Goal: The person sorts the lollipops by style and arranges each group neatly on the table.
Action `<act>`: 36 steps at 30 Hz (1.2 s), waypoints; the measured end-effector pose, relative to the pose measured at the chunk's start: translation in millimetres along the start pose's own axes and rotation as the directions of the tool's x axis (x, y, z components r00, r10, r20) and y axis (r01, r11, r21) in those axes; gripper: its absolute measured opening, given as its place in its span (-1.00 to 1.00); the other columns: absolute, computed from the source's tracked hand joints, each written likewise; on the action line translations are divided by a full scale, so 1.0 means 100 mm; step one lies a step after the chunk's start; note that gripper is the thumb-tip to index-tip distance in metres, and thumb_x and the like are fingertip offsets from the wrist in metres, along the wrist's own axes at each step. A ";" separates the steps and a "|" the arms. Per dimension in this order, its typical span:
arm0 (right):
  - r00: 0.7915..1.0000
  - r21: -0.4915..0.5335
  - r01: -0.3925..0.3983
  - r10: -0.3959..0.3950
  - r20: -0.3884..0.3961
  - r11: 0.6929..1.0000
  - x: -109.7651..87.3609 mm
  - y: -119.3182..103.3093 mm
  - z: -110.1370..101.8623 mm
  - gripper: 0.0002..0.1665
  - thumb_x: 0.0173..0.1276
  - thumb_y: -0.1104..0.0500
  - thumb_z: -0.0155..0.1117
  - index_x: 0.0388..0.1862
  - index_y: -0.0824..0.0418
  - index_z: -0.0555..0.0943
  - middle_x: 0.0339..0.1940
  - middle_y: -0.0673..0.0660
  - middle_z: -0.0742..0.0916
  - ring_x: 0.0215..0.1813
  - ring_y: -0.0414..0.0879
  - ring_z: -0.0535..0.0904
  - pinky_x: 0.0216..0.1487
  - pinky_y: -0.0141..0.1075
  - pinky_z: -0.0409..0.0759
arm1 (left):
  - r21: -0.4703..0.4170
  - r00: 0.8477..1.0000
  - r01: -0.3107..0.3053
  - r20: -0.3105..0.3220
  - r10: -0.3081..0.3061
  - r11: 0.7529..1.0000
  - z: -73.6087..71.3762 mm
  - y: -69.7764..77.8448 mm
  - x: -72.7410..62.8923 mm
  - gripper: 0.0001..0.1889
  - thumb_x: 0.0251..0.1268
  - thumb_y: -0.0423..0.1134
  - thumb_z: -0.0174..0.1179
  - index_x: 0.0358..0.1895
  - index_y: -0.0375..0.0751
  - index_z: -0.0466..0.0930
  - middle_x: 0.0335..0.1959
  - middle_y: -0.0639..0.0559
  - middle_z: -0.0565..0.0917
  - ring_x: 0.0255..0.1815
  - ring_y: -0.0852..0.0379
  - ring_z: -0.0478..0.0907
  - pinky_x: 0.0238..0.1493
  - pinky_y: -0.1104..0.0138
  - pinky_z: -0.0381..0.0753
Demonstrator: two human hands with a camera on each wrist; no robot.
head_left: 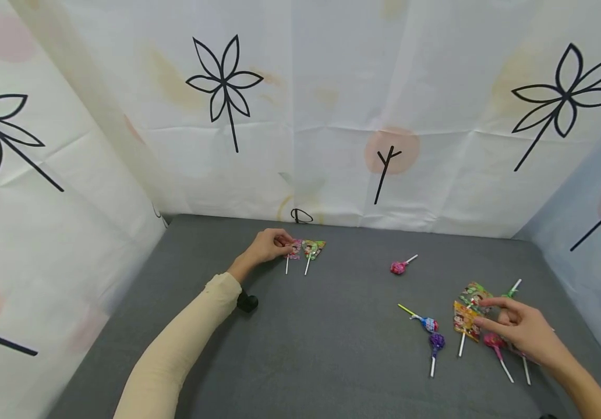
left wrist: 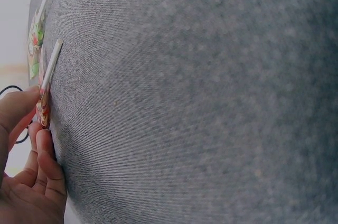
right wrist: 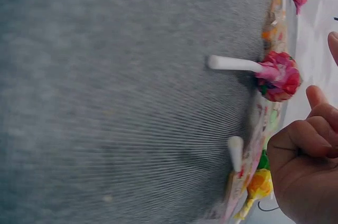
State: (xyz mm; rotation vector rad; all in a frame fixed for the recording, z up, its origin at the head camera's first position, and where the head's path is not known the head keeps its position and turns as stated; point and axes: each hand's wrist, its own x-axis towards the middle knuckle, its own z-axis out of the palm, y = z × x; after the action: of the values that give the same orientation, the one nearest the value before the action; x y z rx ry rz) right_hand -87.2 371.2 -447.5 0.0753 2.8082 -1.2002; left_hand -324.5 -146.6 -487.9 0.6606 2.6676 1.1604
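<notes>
My left hand [head_left: 269, 245] is at the far left of the table, pinching a flat lollipop in a pink wrapper [head_left: 295, 248] between thumb and fingers. The left wrist view shows its white stick [left wrist: 52, 65] pointing away from the fingers. Next to it lies a flat lollipop in a green wrapper [head_left: 313, 249]. My right hand [head_left: 528, 331] hovers over the lollipops on the right, thumb and index finger apart, the other fingers curled in. Its fingertips overlap an orange-wrapped flat lollipop [head_left: 465, 319] and a green-wrapped one [head_left: 473, 293]. A round pink lollipop [right wrist: 280, 76] sits below the hand.
Left of the orange one lie a purple lollipop [head_left: 437, 341] and a blue lollipop [head_left: 428, 324]. A red-pink lollipop [head_left: 398, 267] lies farther back. A yellow lollipop [right wrist: 260, 183] shows by the right hand. Patterned cloth [head_left: 332, 174] walls the grey table [head_left: 321, 349]. A black object [head_left: 248, 302] is by the left sleeve.
</notes>
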 end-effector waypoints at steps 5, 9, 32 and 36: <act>0.999 -0.048 -0.019 0.021 0.031 0.999 -0.01 0.02 0.04 -0.35 0.41 0.00 0.43 0.25 0.42 0.52 -0.63 -0.07 0.32 -0.60 -0.24 0.17 -0.50 -0.26 0.27 | -0.004 1.000 -0.003 0.000 0.003 1.000 -0.02 0.00 -0.02 -0.81 0.35 -0.31 0.38 -0.03 -0.25 0.74 -0.22 -0.02 0.72 -0.22 0.07 0.67 -0.15 0.19 0.62; 1.000 -0.068 0.014 -0.014 0.001 0.998 -0.01 0.05 0.08 -0.37 0.36 0.04 0.48 0.21 0.44 0.55 -0.64 -0.08 0.30 -0.60 -0.26 0.14 -0.50 -0.27 0.23 | -0.009 1.000 0.000 0.002 0.000 1.000 -0.02 0.00 -0.01 -0.81 0.35 -0.31 0.39 -0.03 -0.24 0.75 -0.23 0.00 0.71 -0.23 0.08 0.67 -0.16 0.19 0.62; 0.994 -0.154 0.071 -0.083 -0.068 0.985 0.04 0.09 0.21 -0.36 0.12 0.11 0.65 0.06 0.45 0.62 -0.69 -0.12 0.28 -0.63 -0.29 0.09 -0.61 -0.30 0.11 | 0.007 1.000 0.007 0.006 -0.007 1.000 0.00 -0.03 0.01 -0.81 0.34 -0.30 0.39 -0.03 -0.22 0.75 -0.25 0.02 0.71 -0.25 0.11 0.66 -0.16 0.19 0.62; 0.993 -0.111 0.102 -0.108 -0.048 0.989 0.06 0.09 0.22 -0.37 0.12 0.15 0.64 0.07 0.46 0.61 -0.70 -0.14 0.28 -0.65 -0.30 0.08 -0.64 -0.34 0.14 | 0.008 1.000 0.009 0.006 -0.009 1.000 -0.01 -0.02 0.01 -0.82 0.34 -0.30 0.40 -0.04 -0.22 0.75 -0.26 0.02 0.71 -0.25 0.11 0.66 -0.15 0.19 0.61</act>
State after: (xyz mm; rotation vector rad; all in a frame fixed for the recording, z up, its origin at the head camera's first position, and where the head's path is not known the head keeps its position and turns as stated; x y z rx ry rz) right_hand -90.8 361.5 -469.3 -0.0497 2.9521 -1.0779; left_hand -326.3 -147.7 -488.7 0.6514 2.6689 1.1451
